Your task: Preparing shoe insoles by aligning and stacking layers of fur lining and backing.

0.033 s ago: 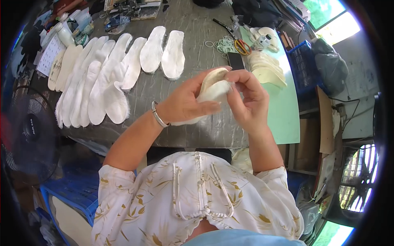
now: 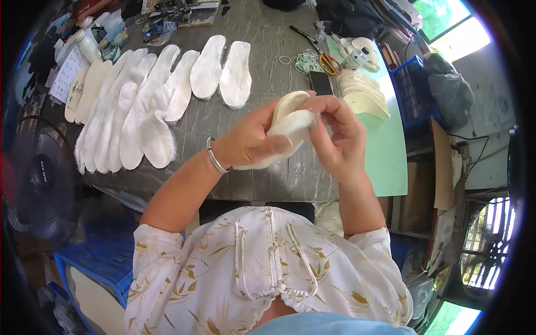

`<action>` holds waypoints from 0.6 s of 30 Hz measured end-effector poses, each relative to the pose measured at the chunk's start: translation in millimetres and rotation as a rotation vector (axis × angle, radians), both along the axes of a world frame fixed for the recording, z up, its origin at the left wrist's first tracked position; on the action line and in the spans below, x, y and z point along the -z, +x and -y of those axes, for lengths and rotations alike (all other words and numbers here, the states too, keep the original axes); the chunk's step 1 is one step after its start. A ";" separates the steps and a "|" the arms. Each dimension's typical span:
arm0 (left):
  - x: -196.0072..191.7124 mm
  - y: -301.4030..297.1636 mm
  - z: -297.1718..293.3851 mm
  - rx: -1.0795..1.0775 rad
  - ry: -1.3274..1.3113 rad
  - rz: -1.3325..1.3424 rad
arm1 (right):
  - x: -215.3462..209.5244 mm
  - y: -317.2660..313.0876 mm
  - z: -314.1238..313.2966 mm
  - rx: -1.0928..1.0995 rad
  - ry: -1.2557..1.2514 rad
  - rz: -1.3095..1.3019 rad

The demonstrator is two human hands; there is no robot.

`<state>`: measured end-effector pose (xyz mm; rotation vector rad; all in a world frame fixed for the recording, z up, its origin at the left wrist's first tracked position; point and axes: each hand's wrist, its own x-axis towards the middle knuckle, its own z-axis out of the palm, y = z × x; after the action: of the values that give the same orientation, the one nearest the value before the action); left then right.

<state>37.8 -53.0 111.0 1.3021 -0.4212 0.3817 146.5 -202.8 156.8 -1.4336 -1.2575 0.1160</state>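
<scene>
A fuzzy white insole (image 2: 291, 127) with a cream underside is bent between my hands above the table's front part. My left hand (image 2: 251, 137), a silver bangle at its wrist, wraps round it with the thumb across the white face. At the right edge, my right hand (image 2: 339, 129) pinches the material between thumb and fingers. The fingers behind the insole are partly hidden. Left of my hands, a pair of white fleece insoles (image 2: 235, 75) lies flat. Farther left, several more fleece insoles (image 2: 131, 120) overlap in a row.
On the dark table (image 2: 254, 72) lie scissors (image 2: 330, 64), a tangle of pale cord (image 2: 306, 60) and a black phone (image 2: 320, 83). Stacked cream pieces (image 2: 363, 94) rest on a green mat (image 2: 388, 151) at right. A fan (image 2: 42, 178) stands left, blue crates (image 2: 97, 268) below it.
My left thumb has drawn back slightly to the left, so more of the white fleece shows. The right hand keeps its pinch in nearly the same place.
</scene>
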 end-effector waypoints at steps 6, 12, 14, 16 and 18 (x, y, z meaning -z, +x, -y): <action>4.1 5.0 -11.9 0.079 -0.326 -0.264 | -5.4 0.4 -0.9 -0.096 -0.064 0.160; 3.2 15.7 -25.2 0.057 -0.489 -0.275 | -3.9 4.5 7.8 -0.299 0.050 0.202; 9.3 20.0 -38.9 -0.054 -0.529 -0.251 | -9.2 4.2 5.4 -0.436 0.137 0.179; 8.1 17.3 -39.1 -0.071 -0.423 -0.264 | -11.7 4.0 4.5 -0.324 0.061 0.119; -0.3 10.3 -32.0 -0.087 -0.249 -0.268 | -11.2 6.2 1.3 -0.165 -0.003 0.014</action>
<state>48.1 -21.0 111.2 1.1116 -0.0873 0.3159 152.7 -204.1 168.0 -1.3338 -1.3868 0.2202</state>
